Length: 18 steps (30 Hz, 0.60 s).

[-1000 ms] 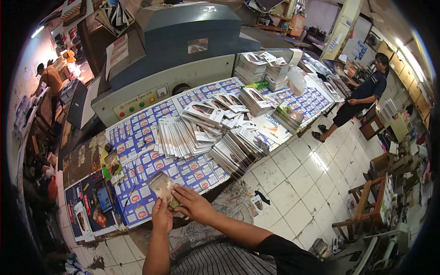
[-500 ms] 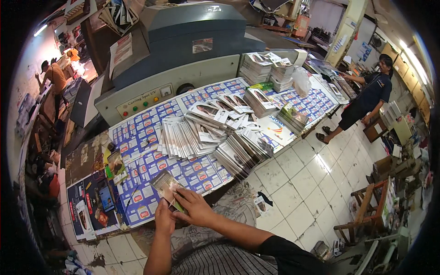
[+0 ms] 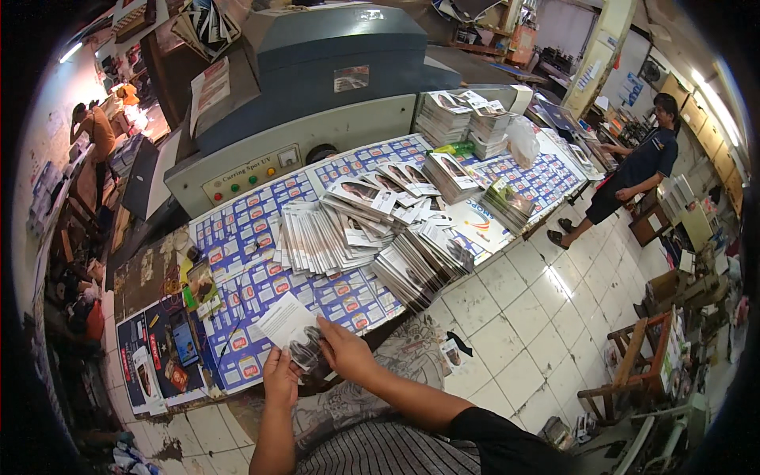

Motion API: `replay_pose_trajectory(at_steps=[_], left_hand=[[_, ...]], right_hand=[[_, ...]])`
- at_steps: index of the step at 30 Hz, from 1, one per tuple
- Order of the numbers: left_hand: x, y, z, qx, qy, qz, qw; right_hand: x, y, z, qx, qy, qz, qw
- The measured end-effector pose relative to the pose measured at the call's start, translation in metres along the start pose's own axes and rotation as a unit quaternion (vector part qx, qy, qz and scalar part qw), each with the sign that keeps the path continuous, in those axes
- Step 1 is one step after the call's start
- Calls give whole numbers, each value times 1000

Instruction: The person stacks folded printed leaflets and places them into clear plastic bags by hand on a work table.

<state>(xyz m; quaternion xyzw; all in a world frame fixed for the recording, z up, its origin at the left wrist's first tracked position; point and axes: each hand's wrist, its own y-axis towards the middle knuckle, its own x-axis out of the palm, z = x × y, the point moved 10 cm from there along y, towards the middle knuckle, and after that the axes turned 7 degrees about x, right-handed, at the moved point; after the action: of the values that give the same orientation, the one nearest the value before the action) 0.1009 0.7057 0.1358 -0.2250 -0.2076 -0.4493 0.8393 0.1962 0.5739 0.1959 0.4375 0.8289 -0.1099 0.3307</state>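
Just over the near edge of the table, I hold a booklet (image 3: 286, 321) between both hands. It shows a white page with small text above a dark grey picture. My left hand (image 3: 280, 378) grips its lower left side, thumb on the page. At its right edge, my right hand (image 3: 346, 350) pinches the paper with thumb and fingers; the fingers beneath are hidden. Beyond my hands lies a fanned row of booklets (image 3: 317, 237). Next to it, on the right, is a leaning row of booklets (image 3: 416, 269) with dark edges.
Blue printed sheets cover the table (image 3: 253, 277). Tall booklet stacks (image 3: 443, 119) stand at the back beside a clear plastic bag (image 3: 522, 142). A large grey machine (image 3: 340, 71) runs behind the table. A phone (image 3: 185, 343) lies at left. Another person (image 3: 645, 162) stands at the table's far right end.
The booklet now shows a white text page where a dark, greenish page was. My right hand has shifted from over the page to its right edge. The person at right has turned slightly.
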Motion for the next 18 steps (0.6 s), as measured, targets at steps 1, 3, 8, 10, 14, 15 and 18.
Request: replay_pose_trajectory(at_steps=[1,3,8,10,14,15,18], left_hand=[[2,-1,1,-1,0,1,1000],[-2,-8,5,1,-8,35,999],[-32,2,-22,-30,12,64,997],[-29,3,-28,-39,4,49,998],[-18,2,-20,-38,-2,41,998],[-19,1,-18,-39,3,33,999],[-34,1,-20,-30,-17,38,999]], right_hand=[[2,0,-1,1,0,-1,1000],[-13,-6,-33,-112,-82,117,983],[-2,-8,-27,-109,-148,112,977],[-17,-10,-38,-116,-155,148,970],[-22,-11,-41,-118,-118,145,975],[-15,-7,-35,-78,-74,107,988],[-9,-5,-52,-112,-23,83,990]])
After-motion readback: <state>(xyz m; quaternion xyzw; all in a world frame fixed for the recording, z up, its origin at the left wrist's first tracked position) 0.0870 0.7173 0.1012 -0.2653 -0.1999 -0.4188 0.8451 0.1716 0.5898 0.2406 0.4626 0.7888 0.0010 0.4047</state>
